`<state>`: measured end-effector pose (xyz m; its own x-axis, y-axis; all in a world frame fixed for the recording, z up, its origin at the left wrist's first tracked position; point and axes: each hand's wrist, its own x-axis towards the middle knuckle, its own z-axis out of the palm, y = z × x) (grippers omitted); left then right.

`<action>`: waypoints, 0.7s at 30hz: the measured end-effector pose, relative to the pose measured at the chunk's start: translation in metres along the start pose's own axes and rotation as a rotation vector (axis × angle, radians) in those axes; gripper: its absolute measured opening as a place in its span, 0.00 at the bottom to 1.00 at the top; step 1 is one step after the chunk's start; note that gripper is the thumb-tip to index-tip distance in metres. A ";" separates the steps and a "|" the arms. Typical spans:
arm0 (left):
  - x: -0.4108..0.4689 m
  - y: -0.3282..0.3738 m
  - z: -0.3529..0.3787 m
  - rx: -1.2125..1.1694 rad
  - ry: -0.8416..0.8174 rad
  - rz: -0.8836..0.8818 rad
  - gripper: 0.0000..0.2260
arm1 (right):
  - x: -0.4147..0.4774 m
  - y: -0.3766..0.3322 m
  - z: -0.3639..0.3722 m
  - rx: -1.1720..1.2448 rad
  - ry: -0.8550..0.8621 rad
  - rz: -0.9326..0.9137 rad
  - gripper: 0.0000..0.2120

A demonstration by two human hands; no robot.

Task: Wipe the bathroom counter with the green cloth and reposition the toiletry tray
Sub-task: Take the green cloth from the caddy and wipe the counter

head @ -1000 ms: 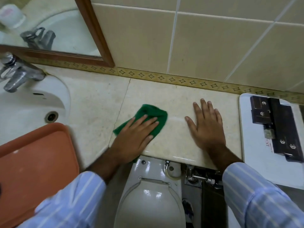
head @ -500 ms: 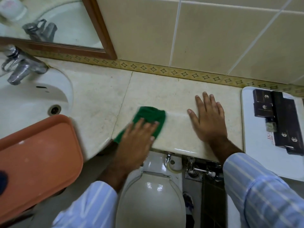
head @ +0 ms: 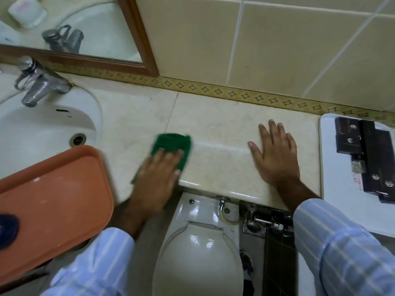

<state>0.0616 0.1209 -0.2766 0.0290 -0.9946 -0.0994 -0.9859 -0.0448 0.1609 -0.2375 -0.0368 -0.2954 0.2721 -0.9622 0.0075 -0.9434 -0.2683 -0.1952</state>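
Both my hands lie on the smooth beige stone counter (head: 224, 129). My left hand (head: 157, 176) presses flat, fingers together, on the crumpled green cloth (head: 173, 143) near the rounded front edge. My right hand (head: 275, 154) rests palm-down, fingers spread, holding nothing. At far right sits the white rectangular toiletry tray (head: 335, 189) with dark boxes (head: 372, 159); leftward, an orange plastic tray (head: 53, 199) overlaps the glossy basin (head: 32, 129).
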 end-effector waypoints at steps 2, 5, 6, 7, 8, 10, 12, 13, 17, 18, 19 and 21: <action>0.025 -0.035 -0.010 -0.067 0.038 -0.235 0.26 | 0.002 -0.001 0.001 -0.008 0.002 0.003 0.32; 0.079 -0.016 -0.012 -0.085 0.096 -0.450 0.26 | 0.001 0.001 0.001 -0.012 -0.017 0.012 0.32; 0.087 0.003 -0.008 -0.060 0.086 -0.428 0.26 | -0.001 0.001 0.001 -0.012 -0.025 0.012 0.32; 0.088 0.024 -0.003 -0.031 0.075 -0.325 0.26 | -0.002 0.000 0.000 -0.015 -0.025 0.013 0.32; 0.082 0.045 0.003 0.001 0.062 -0.174 0.26 | -0.003 0.000 0.000 -0.018 -0.022 0.013 0.32; 0.052 0.070 0.010 0.035 -0.020 0.096 0.26 | -0.002 0.000 -0.001 -0.020 -0.019 0.012 0.32; 0.027 0.059 0.010 0.008 -0.048 0.139 0.25 | -0.001 0.001 -0.001 -0.021 -0.012 0.010 0.32; 0.021 0.043 0.007 -0.005 -0.047 0.078 0.26 | -0.001 0.001 0.000 -0.020 -0.011 0.008 0.32; 0.055 -0.030 -0.011 -0.086 0.021 -0.302 0.26 | 0.001 -0.001 0.002 -0.009 0.000 0.010 0.32; 0.073 -0.035 -0.016 -0.118 0.032 -0.361 0.26 | 0.002 0.000 0.002 -0.006 0.000 0.011 0.33; 0.091 -0.034 -0.019 -0.127 0.048 -0.398 0.26 | 0.002 0.000 0.002 -0.004 -0.006 0.011 0.32; 0.125 -0.015 -0.019 -0.120 0.070 -0.426 0.26 | 0.000 0.000 0.001 -0.006 -0.017 0.010 0.32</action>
<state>0.0828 -0.0045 -0.2722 0.4435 -0.8889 -0.1149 -0.8578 -0.4581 0.2329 -0.2373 -0.0371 -0.2964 0.2661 -0.9639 -0.0114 -0.9470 -0.2592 -0.1897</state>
